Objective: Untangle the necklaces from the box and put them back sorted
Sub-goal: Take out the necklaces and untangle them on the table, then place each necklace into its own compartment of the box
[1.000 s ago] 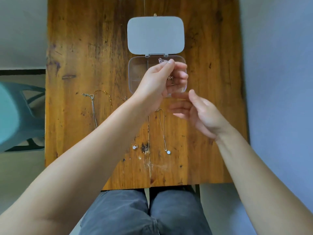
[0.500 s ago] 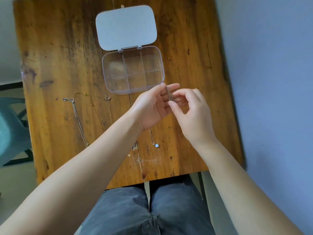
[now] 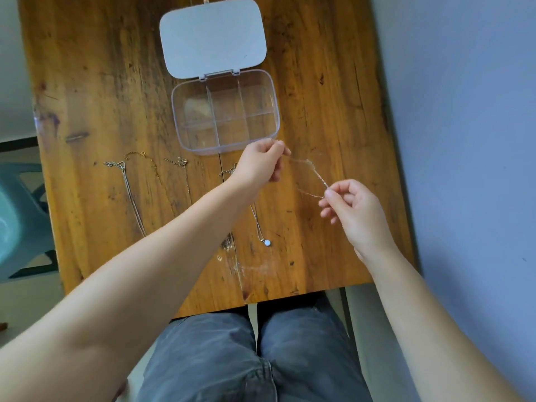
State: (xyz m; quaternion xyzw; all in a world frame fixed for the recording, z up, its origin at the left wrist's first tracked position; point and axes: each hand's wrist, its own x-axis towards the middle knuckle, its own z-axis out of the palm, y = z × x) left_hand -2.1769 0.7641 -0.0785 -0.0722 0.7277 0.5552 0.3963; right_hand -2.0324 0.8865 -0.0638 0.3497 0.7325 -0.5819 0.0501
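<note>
three necklaces (image 3: pixel 127 187) lie on the table (image 3: pixel 333 117). you're mid-untangle: left hand (image 3: pixel 259 163) and right hand (image 3: pixel 352 210) each pinch the thin chain (image 3: pixel 314 175) just beside the empty box (image 3: pixel 224 111). next, i'd lay it flat.
</note>
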